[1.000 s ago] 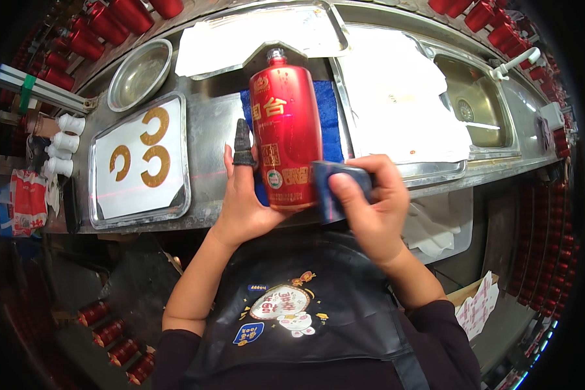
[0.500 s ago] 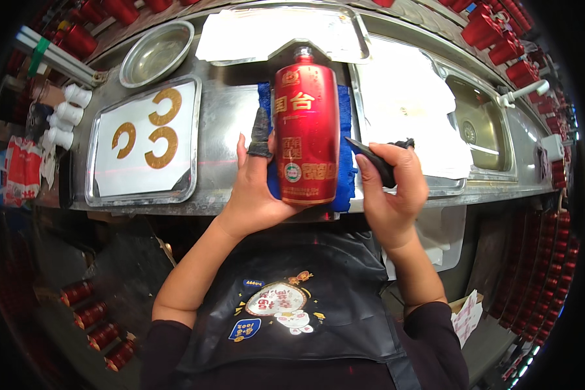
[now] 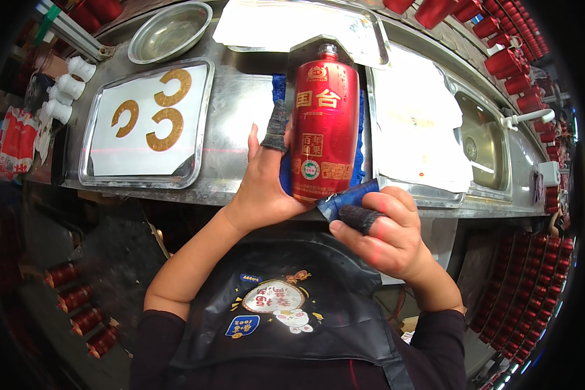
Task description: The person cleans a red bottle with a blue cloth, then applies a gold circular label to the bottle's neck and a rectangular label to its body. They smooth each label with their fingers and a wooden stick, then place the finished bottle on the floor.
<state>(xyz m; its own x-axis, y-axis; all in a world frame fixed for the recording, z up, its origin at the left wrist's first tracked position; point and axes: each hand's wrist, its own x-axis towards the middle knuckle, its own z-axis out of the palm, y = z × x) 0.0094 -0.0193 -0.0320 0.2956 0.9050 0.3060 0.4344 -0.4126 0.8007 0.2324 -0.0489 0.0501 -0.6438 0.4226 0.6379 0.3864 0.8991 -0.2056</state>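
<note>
A glossy red bottle (image 3: pixel 326 123) with gold lettering and a bare neck leans or lies on a blue cloth (image 3: pixel 278 88), neck away from me. My left hand (image 3: pixel 268 185) is closed around its lower left side, thumb near the base, a dark wrap on one raised finger. Beside the lower right of the bottle, my right hand (image 3: pixel 387 231) is curled round a blue folded piece (image 3: pixel 348 198), seemingly cloth, its edge touching or very near the base. Whether that piece joins the cloth beneath cannot be made out. A dark sleeve covers one right finger.
To the left, a metal tray (image 3: pixel 203 123) holds white paper and three gold C-shaped pieces (image 3: pixel 166 130). Behind it sits a metal bowl (image 3: pixel 169 32). White sheets (image 3: pixel 416 123) lie to the right, before a sink (image 3: pixel 478 140) with a white tap (image 3: pixel 530 118). White cups (image 3: pixel 70 88) stand far left.
My right hand has moved down toward the bottle's base and turned over; the dark pointed thing at its fingers no longer shows, and a blue piece now does. My left hand keeps hold of the bottle.
</note>
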